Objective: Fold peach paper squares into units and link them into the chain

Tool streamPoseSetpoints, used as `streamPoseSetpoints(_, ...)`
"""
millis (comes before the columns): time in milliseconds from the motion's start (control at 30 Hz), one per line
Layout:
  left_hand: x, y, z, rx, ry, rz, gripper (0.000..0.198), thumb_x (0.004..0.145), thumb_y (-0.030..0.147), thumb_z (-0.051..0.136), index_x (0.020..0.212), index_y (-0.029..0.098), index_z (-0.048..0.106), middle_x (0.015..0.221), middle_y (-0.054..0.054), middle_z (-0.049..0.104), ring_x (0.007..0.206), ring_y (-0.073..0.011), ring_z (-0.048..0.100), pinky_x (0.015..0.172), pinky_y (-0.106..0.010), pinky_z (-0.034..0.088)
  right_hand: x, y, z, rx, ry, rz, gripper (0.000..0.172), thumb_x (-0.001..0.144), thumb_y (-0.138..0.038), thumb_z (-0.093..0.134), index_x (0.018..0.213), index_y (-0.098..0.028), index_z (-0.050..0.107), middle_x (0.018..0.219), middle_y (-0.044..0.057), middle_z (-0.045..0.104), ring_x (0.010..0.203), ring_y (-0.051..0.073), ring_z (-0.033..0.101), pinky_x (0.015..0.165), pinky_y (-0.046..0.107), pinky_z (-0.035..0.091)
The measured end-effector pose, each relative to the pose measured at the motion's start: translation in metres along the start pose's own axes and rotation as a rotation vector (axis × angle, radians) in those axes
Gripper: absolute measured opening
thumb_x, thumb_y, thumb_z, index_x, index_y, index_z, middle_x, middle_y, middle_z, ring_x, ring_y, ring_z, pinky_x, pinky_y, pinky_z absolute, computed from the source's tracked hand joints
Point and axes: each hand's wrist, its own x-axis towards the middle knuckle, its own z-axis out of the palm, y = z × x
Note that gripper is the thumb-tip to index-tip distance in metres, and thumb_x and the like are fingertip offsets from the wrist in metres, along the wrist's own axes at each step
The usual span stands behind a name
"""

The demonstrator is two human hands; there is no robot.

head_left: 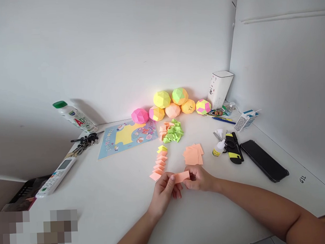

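Paper strip (182,177), peach and apparently folded, sits between 2 hands over the table (109,198), closer to its near edge than to its far edge. Its long axis runs hand to hand, roughly along the far edge, with the right end tipped slightly toward it. Left hand (162,193) grips the left end, thumb flat on top and fingers below; right hand (198,179) pinches the right end. Neither hand is nearer, as each touches its own end, so any handling of the strip seems to turn on that shared axis. How many layers the paper has, I cannot tell.

Just beside the left hand, a row of folded pieces (160,162) leads away toward the far edge. Just past the right hand, on the far-edge side, lies a stack of peach sheets (193,155). Farther on, 7 paper balls (172,110) sit along the far edge.
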Motion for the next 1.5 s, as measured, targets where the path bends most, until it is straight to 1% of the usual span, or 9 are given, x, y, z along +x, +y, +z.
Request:
streamPoseSetpoints(233, -0.001, 0.003, 0.001, 0.015, 0.012, 0.011, 0.035, 0.085, 0.048, 0.049, 0.071, 0.016, 0.050, 0.061, 0.001, 0.056, 0.047, -0.0105, 0.055, 0.048, -0.024, 0.042, 0.002, 0.004, 0.004, -0.160, 0.101, -0.076, 0.023, 0.068, -0.019, 0.059, 0.056, -0.017, 0.040, 0.056, -0.004, 0.042, 0.050, 0.008, 0.039, 0.045, 0.020, 0.031)
streamPoseSetpoints(467, 0.000, 0.003, 0.001, 0.015, 0.036, 0.003, 0.034, 0.085, 0.047, 0.050, 0.072, 0.015, 0.052, 0.059, 0.001, 0.055, 0.048, -0.0101, 0.053, 0.048, -0.024, 0.042, 0.003, 0.010, 0.006, -0.180, 0.121, -0.164, 0.016, 0.073, -0.021, 0.057, 0.060, -0.016, 0.049, 0.055, -0.002, 0.049, 0.048, 0.008, 0.044, 0.044, 0.019, 0.033)
streamPoseSetpoints(700, -0.001, 0.003, 0.002, -0.009, 0.051, -0.005, 0.030, 0.083, 0.045, 0.055, 0.078, 0.015, 0.053, 0.066, 0.002, 0.054, 0.049, -0.0089, 0.053, 0.049, -0.024, 0.043, 0.004, 0.011, 0.008, -0.212, 0.165, -0.227, 0.019, 0.075, -0.023, 0.057, 0.059, -0.015, 0.050, 0.053, -0.003, 0.048, 0.045, 0.007, 0.042, 0.042, 0.019, 0.032)
streamPoseSetpoints(967, -0.002, 0.002, 0.000, 0.017, -0.002, 0.008, 0.025, 0.082, 0.040, 0.056, 0.092, 0.016, 0.052, 0.059, 0.003, 0.054, 0.051, -0.0103, 0.051, 0.052, -0.024, 0.043, 0.003, 0.010, 0.009, -0.204, 0.203, -0.272, 0.016, 0.073, -0.019, 0.057, 0.059, -0.014, 0.052, 0.054, -0.002, 0.049, 0.046, 0.007, 0.043, 0.042, 0.018, 0.033)
streamPoseSetpoints(1067, -0.003, 0.002, -0.001, 0.021, -0.011, -0.009, 0.026, 0.081, 0.037, 0.057, 0.096, 0.017, 0.051, 0.055, 0.004, 0.055, 0.052, -0.0107, 0.050, 0.054, -0.025, 0.043, 0.003, 0.012, 0.008, -0.189, 0.195, -0.301, 0.004, 0.069, -0.011, 0.057, 0.066, -0.014, 0.058, 0.058, -0.001, 0.053, 0.049, 0.008, 0.046, 0.044, 0.018, 0.035)
streamPoseSetpoints(1233, 0.001, 0.000, 0.000, 0.035, 0.018, -0.070, 0.030, 0.080, 0.040, 0.057, 0.095, 0.014, 0.057, 0.052, 0.003, 0.056, 0.049, -0.0106, 0.049, 0.051, -0.024, 0.041, 0.003, 0.016, 0.008, -0.217, 0.206, -0.348, 0.016, 0.069, -0.004, 0.053, 0.078, -0.015, 0.061, 0.066, 0.000, 0.058, 0.053, 0.008, 0.049, 0.047, 0.018, 0.039)
streamPoseSetpoints(1367, 0.003, -0.001, 0.001, 0.048, 0.076, -0.046, 0.031, 0.083, 0.043, 0.053, 0.090, 0.013, 0.059, 0.046, 0.004, 0.053, 0.045, -0.0106, 0.047, 0.049, -0.024, 0.039, 0.002, 0.020, 0.009, -0.198, 0.206, -0.386, 0.037, 0.071, -0.004, 0.051, 0.106, -0.017, 0.050, 0.075, 0.000, 0.057, 0.052, 0.006, 0.048, 0.047, 0.017, 0.041)
streamPoseSetpoints(1433, 0.002, 0.000, 0.002, 0.052, 0.102, -0.041, 0.030, 0.083, 0.044, 0.052, 0.085, 0.014, 0.058, 0.046, 0.003, 0.054, 0.045, -0.0106, 0.047, 0.049, -0.024, 0.039, 0.001, 0.021, 0.009, -0.205, 0.197, -0.439, 0.043, 0.072, -0.005, 0.053, 0.112, -0.020, 0.043, 0.089, 0.003, 0.057, 0.056, 0.006, 0.050, 0.047, 0.017, 0.042)
streamPoseSetpoints(1500, 0.001, 0.001, 0.002, 0.052, 0.115, -0.042, 0.030, 0.083, 0.044, 0.053, 0.082, 0.015, 0.056, 0.046, 0.003, 0.055, 0.045, -0.0107, 0.048, 0.048, -0.024, 0.040, 0.001, 0.020, 0.008, -0.226, 0.194, -0.519, 0.040, 0.073, -0.006, 0.054, 0.109, -0.022, 0.043, 0.107, 0.008, 0.053, 0.061, 0.006, 0.052, 0.048, 0.017, 0.044)
